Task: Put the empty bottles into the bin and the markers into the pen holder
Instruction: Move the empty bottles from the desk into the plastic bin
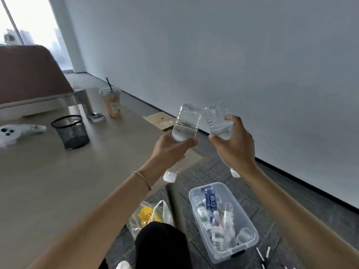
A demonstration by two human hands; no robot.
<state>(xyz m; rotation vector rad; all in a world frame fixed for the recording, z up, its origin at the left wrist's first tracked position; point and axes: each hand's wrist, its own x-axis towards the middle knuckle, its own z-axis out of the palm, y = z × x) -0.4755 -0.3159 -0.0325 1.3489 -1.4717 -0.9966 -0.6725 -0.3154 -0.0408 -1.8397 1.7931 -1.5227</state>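
Note:
My left hand [171, 148] grips a clear plastic bottle [187, 121] held upside down, its white cap pointing down near my wrist. My right hand [235, 146] holds a second clear bottle [217, 121] the same way, its cap showing below the hand. Both bottles hang in the air past the table's right edge, above the floor. A clear plastic bin [244, 251] with several bottles inside stands on the floor below my hands. A black mesh pen holder [71, 132] stands on the table at the left. Two markers [263, 255] lie on the floor beside the bin.
A beige table [58, 181] fills the left. On it stand an iced drink cup [111, 102] with a straw, a white controller [13, 133] and a small box [98, 117]. A plastic bag [153, 214] lies on the floor by my knee. A grey wall runs along the right.

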